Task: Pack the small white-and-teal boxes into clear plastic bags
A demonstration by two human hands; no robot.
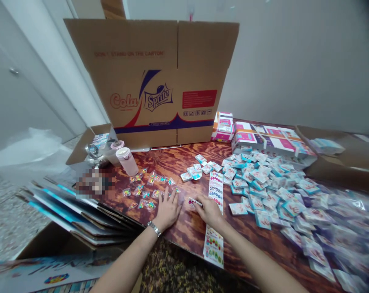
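Sachets (pixel 139 189), printed strip (pixel 216 189), boxes (pixel 259 176) on table (pixel 169 158)

A silver-coloured bracelet (pixel 154 228), made up of shiny links, is worn at the base of the left hand (pixel 168 209). The left forearm (pixel 128 260) and the right forearm (pixel 258 256) are bared. Dark clothing (pixel 169 268), mottled all over with small yellowish-olive patches, is seen between them.
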